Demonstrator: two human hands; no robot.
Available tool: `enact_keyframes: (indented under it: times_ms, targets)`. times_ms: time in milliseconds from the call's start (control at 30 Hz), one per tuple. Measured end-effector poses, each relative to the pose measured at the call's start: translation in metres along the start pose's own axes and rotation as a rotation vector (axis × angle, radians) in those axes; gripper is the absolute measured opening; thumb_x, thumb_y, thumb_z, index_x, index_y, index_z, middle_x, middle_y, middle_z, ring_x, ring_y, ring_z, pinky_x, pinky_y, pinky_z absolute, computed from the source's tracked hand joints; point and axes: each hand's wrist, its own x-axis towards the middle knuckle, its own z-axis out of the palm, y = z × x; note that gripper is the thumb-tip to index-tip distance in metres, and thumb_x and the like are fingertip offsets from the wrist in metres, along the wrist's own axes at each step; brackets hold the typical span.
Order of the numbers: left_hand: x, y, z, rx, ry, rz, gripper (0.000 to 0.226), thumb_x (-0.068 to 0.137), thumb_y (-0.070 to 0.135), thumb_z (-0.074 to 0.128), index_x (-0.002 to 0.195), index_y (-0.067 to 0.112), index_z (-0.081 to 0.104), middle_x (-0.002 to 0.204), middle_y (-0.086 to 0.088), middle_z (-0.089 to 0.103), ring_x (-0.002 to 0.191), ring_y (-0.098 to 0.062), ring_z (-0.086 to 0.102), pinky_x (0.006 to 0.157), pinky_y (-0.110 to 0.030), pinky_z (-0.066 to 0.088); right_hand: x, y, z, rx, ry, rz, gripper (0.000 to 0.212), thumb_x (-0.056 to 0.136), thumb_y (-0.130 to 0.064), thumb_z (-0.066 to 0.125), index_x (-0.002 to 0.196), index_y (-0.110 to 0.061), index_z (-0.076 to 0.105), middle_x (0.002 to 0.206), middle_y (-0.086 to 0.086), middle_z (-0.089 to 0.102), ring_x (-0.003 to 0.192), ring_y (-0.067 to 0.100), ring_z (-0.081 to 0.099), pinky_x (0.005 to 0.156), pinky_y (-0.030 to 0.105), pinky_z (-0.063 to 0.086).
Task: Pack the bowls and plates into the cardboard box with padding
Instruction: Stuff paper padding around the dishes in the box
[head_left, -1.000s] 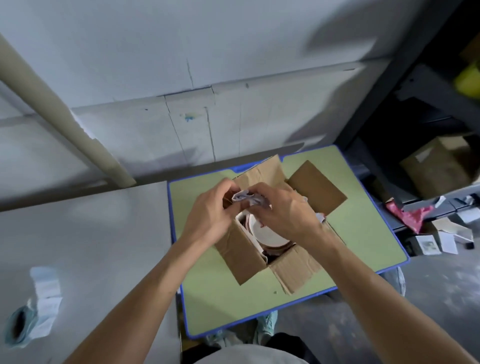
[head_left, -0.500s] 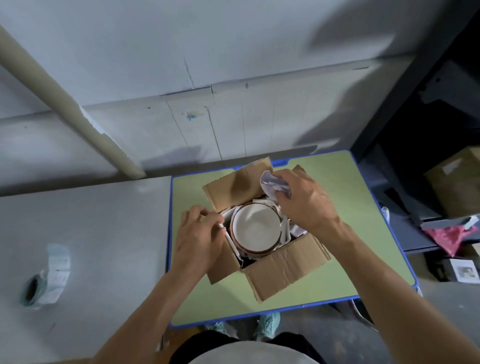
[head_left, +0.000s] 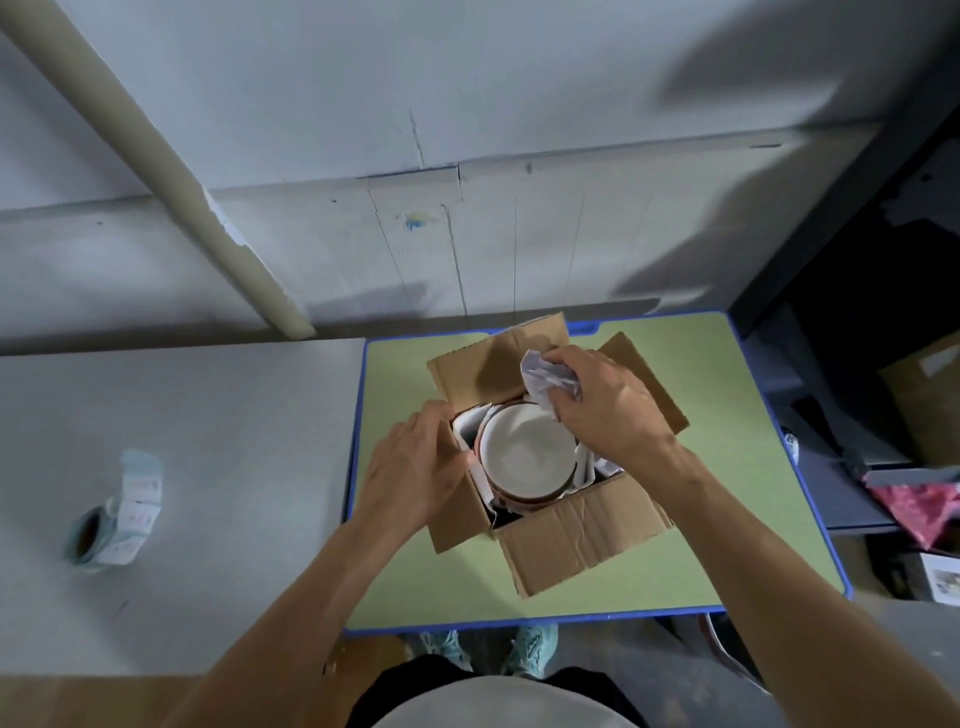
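Note:
An open cardboard box stands on a green table top with a blue rim. Inside it a white bowl with a reddish outer wall sits on top of other dishes, with white paper padding tucked round its sides. My right hand grips a crumpled wad of white paper over the box's far right corner. My left hand rests on the box's left edge, fingers bent over the flap beside the padding.
A roll of labels lies on the grey surface to the left. A beige pipe runs along the wall. Dark shelving with a brown box and a pink bag stands at the right.
One second ago both hands held the paper wad together over the box. My left hand has since dropped to the box's left edge, and my right hand alone holds the wad.

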Motion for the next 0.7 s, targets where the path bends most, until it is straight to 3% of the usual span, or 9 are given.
enact_keyframes:
  times_ms: [200,333,433,533,700]
  targets:
    - [0.006,-0.002,-0.001,-0.033,-0.037,-0.029,0.020,0.083,0.028,0.060,0.093,0.026,0.043,0.087,0.006,0.053,0.082,-0.021,0.051,0.067,-0.039,0.045,-0.002,-0.004,0.001,0.000,-0.033,-0.010,0.037,0.085,-0.018,0.053,0.118,-0.034,0.054,0.105,-0.003,0.059,0.092,0.016,0.056,0.078,0.032,0.049]
    - [0.006,-0.004,0.000,-0.005,-0.044,0.031,0.020,0.086,0.029,0.059,0.101,0.025,0.047,0.095,0.003,0.055,0.087,-0.022,0.052,0.071,-0.041,0.048,-0.006,-0.005,0.006,0.027,-0.020,-0.011,0.026,0.085,-0.017,0.055,0.109,-0.027,0.057,0.097,-0.008,0.061,0.085,0.014,0.055,0.071,0.027,0.045]
    - [0.005,-0.003,0.003,0.027,0.000,0.030,0.024,0.086,0.030,0.060,0.106,0.023,0.051,0.100,0.001,0.057,0.091,-0.024,0.053,0.074,-0.043,0.048,-0.007,-0.001,0.006,0.007,0.020,-0.010,0.021,0.084,-0.016,0.056,0.102,-0.027,0.057,0.091,-0.008,0.060,0.086,0.017,0.056,0.069,0.033,0.048]
    - [0.005,-0.001,0.009,0.098,-0.011,0.027,0.029,0.084,0.034,0.061,0.110,0.023,0.054,0.111,0.001,0.055,0.097,-0.023,0.050,0.078,-0.040,0.048,-0.005,0.003,-0.001,-0.025,0.068,-0.015,0.026,0.082,-0.015,0.055,0.106,-0.026,0.057,0.093,-0.007,0.060,0.090,0.019,0.053,0.072,0.039,0.050]
    - [0.005,0.003,0.016,0.154,-0.070,-0.009,0.035,0.084,0.042,0.058,0.115,0.029,0.058,0.122,0.002,0.047,0.105,-0.021,0.045,0.085,-0.036,0.046,-0.002,0.003,-0.012,-0.021,0.063,-0.013,0.031,0.082,-0.015,0.054,0.111,-0.025,0.058,0.093,-0.009,0.055,0.093,0.020,0.049,0.076,0.035,0.046]
